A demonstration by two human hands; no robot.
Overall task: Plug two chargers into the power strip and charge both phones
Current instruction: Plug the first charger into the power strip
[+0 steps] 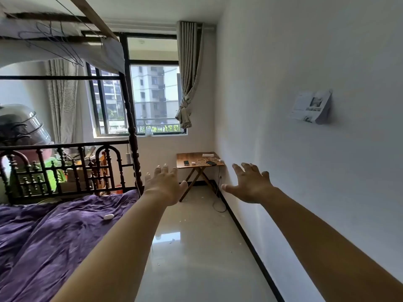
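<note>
A small wooden folding table (182,158) stands far off in the room's corner under the window. On it lie a dark phone (186,163) at the left, a second dark phone (211,163) at the right, tangled white charger cables (202,161) between them, and a white power strip (208,154) at the back edge. My left hand (164,185) and my right hand (250,184) are stretched out in front of me, fingers spread, holding nothing, well short of the table.
A bed with a purple blanket (54,232) and a dark wooden footboard (65,168) fills the left. A small white object (108,216) lies on the blanket. The white wall (305,149) runs along the right. A tiled floor aisle (196,247) leads to the table; a cord (219,192) hangs beside it.
</note>
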